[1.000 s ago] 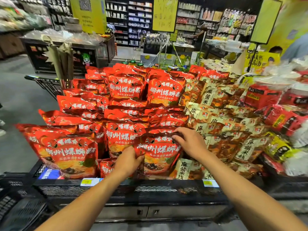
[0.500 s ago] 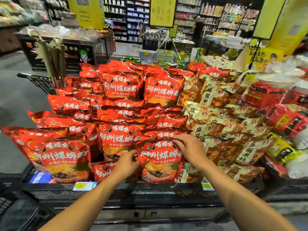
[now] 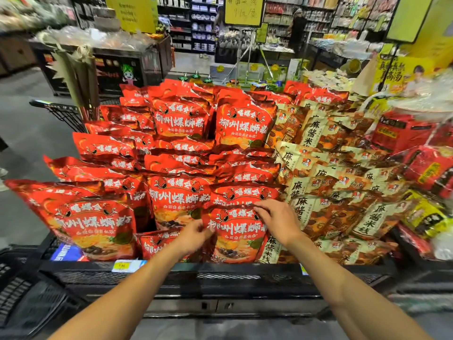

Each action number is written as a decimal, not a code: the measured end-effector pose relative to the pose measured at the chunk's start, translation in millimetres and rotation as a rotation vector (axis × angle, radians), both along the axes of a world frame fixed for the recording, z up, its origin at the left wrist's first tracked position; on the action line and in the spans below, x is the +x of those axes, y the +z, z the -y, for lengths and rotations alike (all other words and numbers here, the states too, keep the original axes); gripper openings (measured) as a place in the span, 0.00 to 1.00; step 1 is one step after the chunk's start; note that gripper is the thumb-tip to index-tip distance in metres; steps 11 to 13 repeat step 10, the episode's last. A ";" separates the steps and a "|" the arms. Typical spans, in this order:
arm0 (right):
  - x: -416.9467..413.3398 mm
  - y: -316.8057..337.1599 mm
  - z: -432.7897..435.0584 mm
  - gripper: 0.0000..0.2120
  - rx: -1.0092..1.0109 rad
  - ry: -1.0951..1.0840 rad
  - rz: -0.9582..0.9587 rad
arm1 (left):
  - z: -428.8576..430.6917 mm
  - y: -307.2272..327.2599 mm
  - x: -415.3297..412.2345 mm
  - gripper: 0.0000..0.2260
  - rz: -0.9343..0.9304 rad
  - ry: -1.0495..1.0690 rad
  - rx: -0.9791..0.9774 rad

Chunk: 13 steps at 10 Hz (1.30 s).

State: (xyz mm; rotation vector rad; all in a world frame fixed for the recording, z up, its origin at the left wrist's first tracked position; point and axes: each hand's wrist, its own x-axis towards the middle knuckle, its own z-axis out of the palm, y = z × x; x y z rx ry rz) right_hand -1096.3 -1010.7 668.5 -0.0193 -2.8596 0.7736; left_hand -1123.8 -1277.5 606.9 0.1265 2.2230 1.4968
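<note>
Both hands grip one red noodle packet (image 3: 236,238): left hand (image 3: 193,235) at its nine o'clock edge, right hand (image 3: 277,220) at one o'clock.

Hidden and unclear parts at the snack display

The left hand (image 3: 196,235) covers the left edge of the red bag (image 3: 236,238); its fingertips are out of sight behind it. The price label (image 3: 122,266) on the display's front edge is too blurred to read. Both forearms are cut off by the bottom edge.

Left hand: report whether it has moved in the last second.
Yes, slightly. The left hand has shifted a little to the right, away from the yellow price tag on the rail, keeping its grip on the red pouch.
</note>
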 end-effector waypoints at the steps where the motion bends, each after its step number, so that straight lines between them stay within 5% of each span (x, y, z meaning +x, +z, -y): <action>1: 3.3 -14.8 -2.1 0.12 0.090 0.038 0.148 | 2.8 -10.8 -0.1 0.05 -0.017 -0.064 -0.132; 3: 13.7 -36.1 3.2 0.12 0.235 0.060 0.355 | 1.9 -4.8 4.1 0.10 -0.132 -0.009 -0.250; 7: 38.0 -20.3 29.2 0.14 0.245 -0.022 0.299 | 6.0 25.9 19.8 0.17 -0.185 -0.235 -0.448; 10: 87.5 31.3 70.5 0.16 0.306 -0.115 0.143 | 39.2 72.1 52.8 0.22 -0.501 -0.340 -0.602; 13: 87.5 31.3 70.5 0.16 0.306 -0.115 0.143 | 39.2 72.1 52.8 0.22 -0.501 -0.340 -0.602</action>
